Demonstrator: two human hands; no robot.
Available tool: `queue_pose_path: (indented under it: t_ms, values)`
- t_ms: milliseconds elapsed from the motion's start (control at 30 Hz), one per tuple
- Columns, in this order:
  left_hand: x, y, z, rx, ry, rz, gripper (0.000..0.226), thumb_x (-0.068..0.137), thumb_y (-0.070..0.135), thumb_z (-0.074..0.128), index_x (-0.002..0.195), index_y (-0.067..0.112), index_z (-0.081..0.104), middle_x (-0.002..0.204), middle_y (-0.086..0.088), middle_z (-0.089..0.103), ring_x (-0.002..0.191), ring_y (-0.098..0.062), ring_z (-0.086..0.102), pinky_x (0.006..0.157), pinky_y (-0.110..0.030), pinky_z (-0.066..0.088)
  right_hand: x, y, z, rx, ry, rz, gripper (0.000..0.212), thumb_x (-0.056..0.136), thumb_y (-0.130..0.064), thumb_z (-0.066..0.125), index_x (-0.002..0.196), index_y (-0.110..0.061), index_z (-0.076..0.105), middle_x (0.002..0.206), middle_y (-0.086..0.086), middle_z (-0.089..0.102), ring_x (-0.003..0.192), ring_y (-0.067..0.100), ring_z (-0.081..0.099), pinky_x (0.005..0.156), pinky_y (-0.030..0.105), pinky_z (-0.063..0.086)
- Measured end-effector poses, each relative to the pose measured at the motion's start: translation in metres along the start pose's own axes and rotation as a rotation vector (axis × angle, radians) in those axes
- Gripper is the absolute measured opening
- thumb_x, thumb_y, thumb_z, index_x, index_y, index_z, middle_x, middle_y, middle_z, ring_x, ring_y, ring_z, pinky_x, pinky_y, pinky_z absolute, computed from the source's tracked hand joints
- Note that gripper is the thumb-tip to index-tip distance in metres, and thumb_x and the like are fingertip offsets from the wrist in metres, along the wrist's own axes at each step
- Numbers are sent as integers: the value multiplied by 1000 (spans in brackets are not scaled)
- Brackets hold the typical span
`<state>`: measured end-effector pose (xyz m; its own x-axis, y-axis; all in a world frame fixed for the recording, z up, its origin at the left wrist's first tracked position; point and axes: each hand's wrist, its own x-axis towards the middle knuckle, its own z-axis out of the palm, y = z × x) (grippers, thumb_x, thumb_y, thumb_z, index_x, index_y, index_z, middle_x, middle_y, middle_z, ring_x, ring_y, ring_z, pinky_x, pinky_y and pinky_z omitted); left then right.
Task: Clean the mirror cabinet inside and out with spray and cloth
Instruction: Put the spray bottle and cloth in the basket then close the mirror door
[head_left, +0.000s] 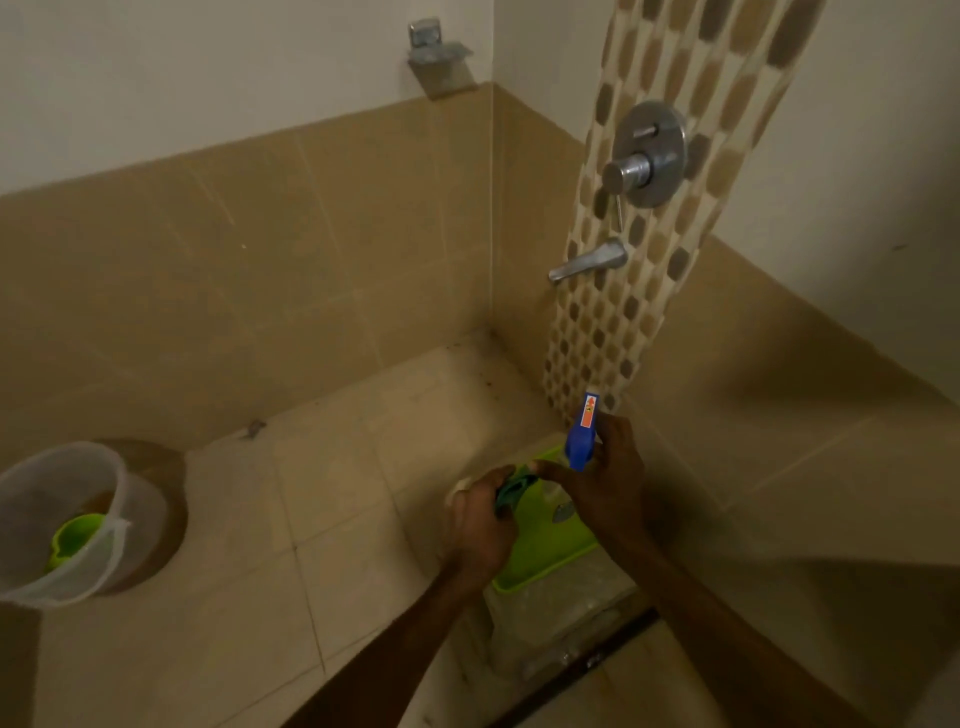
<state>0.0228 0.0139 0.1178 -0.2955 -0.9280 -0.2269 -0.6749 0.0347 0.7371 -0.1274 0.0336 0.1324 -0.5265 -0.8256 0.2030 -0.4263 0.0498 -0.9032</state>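
Surroundings: you are looking down into a tiled shower corner, with beige tiles on the floor (332, 467) and the lower walls.
Wall fittings: round chrome mixer (647, 156) sits on the mosaic strip, the tap spout (589, 262) is below it, and a small metal holder (441, 57) is high on the back wall.
Bucket: clear plastic bucket (57, 519) stands on the floor at the far left, well apart from your hands, with a green mug (75, 538) inside it.
Green tray: lime-green tray (540, 551) lies on a wrapped, plastic-covered object low by the right wall, directly under your hands; your forearms hide part of it.
Spray bottle: blue spray head (583, 434) with an orange label points upward, above the far end of the tray; the bottle body is hidden behind your hand.
Right hand (605, 483): your fingers are curled around the spray bottle just below its head.
Cloth: dark green cloth (514, 488) is bunched between your two hands, above the tray.
Left hand (480, 525): your fingers are closed tight on the cloth, and this hand nearly touches the right one.
Mirror cabinet: it does not show in this view.
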Motion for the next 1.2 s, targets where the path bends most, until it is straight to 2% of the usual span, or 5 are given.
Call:
queue_pose_path:
  t_ms: [233, 500, 733, 1067, 1200]
  values:
    - [33, -30, 52, 82, -3, 27, 53, 81, -4, 47, 131, 12, 56, 121, -14, 65, 114, -28, 58, 101, -27, 37, 14, 58, 12, -41, 16, 24, 62, 49, -20, 97, 93, -7, 55, 90, 22, 57, 81, 38, 58, 76, 52, 50]
    - [46, -67, 100, 343, -112, 85, 61, 89, -4, 36, 146, 16, 32, 153, -7, 33, 141, -18, 30, 114, -25, 20, 9, 98, 6, -105, -15, 9, 62, 48, -24, 97, 92, 5, 64, 86, 10, 54, 73, 23, 53, 67, 4, 37]
    - [56, -89, 119, 474, -171, 103, 58, 92, 1, 34, 147, 16, 29, 155, -5, 29, 143, -17, 26, 115, -26, 15, 6, 108, 5, -76, -4, 19, 72, 47, -18, 97, 111, -2, 67, 89, 4, 54, 77, -3, 55, 70, -3, 35]
    - [49, -94, 117, 583, -506, -15, 50, 100, 24, 39, 147, 11, 26, 155, -6, 25, 141, -21, 27, 110, -22, 16, 8, 106, -7, 31, 14, 224, 81, 46, -9, 98, 116, -7, 57, 90, 0, 58, 85, 25, 58, 71, 5, 43]
    - [48, -65, 98, 560, -313, 65, 37, 98, 25, 38, 130, 18, 54, 136, -3, 54, 125, -18, 47, 100, -24, 30, 10, 98, -20, 32, -86, 285, 103, 48, -8, 97, 139, -5, 49, 127, 13, 61, 117, 27, 58, 100, 41, 48]
